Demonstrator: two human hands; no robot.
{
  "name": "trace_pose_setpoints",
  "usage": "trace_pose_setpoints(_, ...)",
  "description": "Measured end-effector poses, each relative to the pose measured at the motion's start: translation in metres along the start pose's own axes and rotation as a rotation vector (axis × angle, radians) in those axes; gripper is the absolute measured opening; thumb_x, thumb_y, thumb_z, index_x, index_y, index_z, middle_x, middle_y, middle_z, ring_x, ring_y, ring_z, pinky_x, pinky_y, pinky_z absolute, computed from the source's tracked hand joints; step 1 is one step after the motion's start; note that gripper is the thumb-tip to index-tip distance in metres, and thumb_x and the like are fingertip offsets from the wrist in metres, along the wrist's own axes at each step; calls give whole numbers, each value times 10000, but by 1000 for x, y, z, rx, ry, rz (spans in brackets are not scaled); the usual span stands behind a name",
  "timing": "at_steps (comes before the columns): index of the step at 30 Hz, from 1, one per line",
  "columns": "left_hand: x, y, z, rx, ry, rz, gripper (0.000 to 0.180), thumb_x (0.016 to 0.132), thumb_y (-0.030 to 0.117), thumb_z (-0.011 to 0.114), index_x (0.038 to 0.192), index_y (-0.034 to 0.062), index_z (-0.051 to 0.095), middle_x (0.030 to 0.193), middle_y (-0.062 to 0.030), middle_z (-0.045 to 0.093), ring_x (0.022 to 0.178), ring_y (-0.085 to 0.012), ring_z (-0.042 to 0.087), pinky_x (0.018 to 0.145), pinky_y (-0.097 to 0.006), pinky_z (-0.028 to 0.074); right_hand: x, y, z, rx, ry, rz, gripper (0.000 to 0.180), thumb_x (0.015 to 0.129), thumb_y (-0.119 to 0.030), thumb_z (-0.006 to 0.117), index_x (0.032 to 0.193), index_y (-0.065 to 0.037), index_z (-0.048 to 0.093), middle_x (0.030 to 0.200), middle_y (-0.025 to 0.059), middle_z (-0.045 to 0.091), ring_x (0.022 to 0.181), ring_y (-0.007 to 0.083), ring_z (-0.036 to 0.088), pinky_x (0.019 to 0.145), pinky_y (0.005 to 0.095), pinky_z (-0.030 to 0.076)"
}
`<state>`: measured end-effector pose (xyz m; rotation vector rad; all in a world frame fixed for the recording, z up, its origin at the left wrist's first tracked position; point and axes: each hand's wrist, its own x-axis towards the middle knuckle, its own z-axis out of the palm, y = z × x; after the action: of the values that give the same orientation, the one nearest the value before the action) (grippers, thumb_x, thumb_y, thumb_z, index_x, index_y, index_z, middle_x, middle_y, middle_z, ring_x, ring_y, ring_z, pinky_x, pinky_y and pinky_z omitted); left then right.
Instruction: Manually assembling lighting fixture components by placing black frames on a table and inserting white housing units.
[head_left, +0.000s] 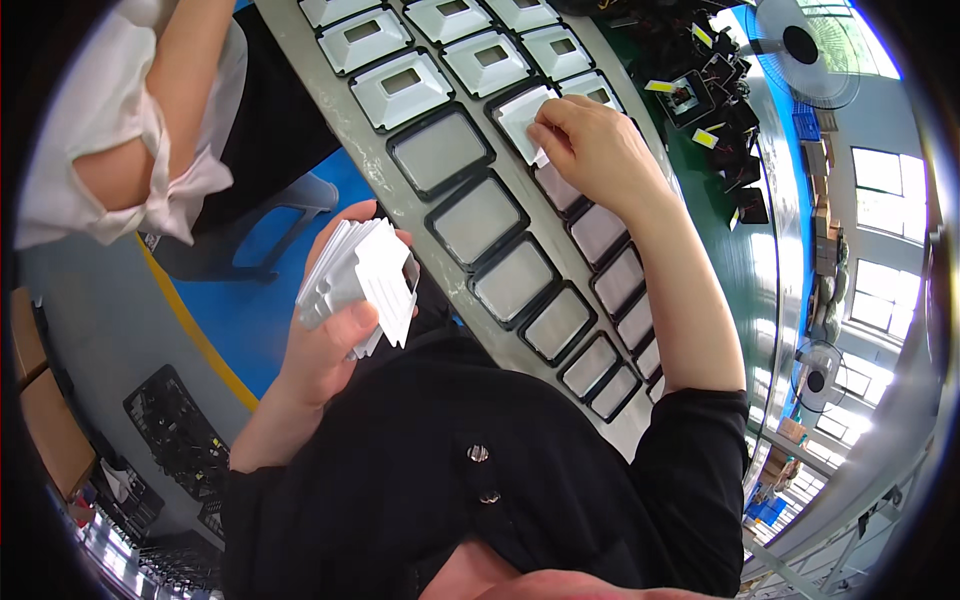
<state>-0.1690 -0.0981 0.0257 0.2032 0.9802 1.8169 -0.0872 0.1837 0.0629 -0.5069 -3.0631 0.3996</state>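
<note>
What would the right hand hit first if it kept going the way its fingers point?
The right hand already touches a white moulded plastic insert in a black rectangular frame; beyond it come more filled frames, probably a white insert with a rectangular opening.

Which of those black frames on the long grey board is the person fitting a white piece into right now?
The black frame under the right hand, in the right-hand row. A white insert lies only partly seated there; frames beyond it hold seated inserts, nearer ones none.

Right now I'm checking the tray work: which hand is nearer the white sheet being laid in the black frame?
Right. The right hand presses the white sheet; the left hand holds a stack of sheets off the tray.
</note>
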Motion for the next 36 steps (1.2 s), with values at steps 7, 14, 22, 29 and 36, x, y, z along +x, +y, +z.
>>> trace_pose_setpoints(7, 14, 1, -2, 18, 1, -22, 914, 702, 288, 766, 1439, 60, 275, 1243, -143, 531, 1064, -209, 583, 834, -344, 548, 15, 3, 5, -29, -46, -18, 221, 897, -221, 562, 827, -19, 619, 815, 129, 624, 800, 338, 612, 720, 436, 489)
trace_pose_setpoints(14, 19, -4, -8, 33, -6, -25, 925, 693, 286, 762, 1444, 64, 270, 1255, -147, 529, 1063, -203, 581, 835, -341, 546, 18, 4, 7, -41, -54, -24, 209, 894, -210, 573, 831, -17, 626, 812, 125, 628, 782, 338, 615, 704, 433, 496)
trace_pose_setpoints(22, 20, -6, -8, 152, 7, -32, 990, 691, 426, 744, 1456, 38, 250, 1280, -189, 511, 1147, -277, 573, 867, -379, 579, 25, 8, 11, -116, -24, -99, 205, 888, -216, 569, 843, -31, 645, 807, 120, 634, 787, 323, 626, 717, 422, 508)
trace_pose_setpoints(29, 20, -8, -10, 161, 9, -29, 989, 681, 428, 741, 1455, 41, 260, 1275, -188, 519, 1141, -284, 580, 858, -379, 583, 16, 12, 24, -17, 42, -11, 209, 841, -231, 662, 837, -27, 617, 776, 102, 633, 701, 264, 635, 659, 357, 508)
trace_pose_setpoints(36, 20, -3, -8, -59, -87, -60, 955, 707, 345, 727, 1455, 18, 231, 1307, -211, 491, 1162, -317, 564, 885, -412, 562, -10, -37, 13, 326, 356, -59, 153, 797, -127, 700, 889, -39, 616, 740, 71, 614, 637, 192, 621, 554, 297, 496)
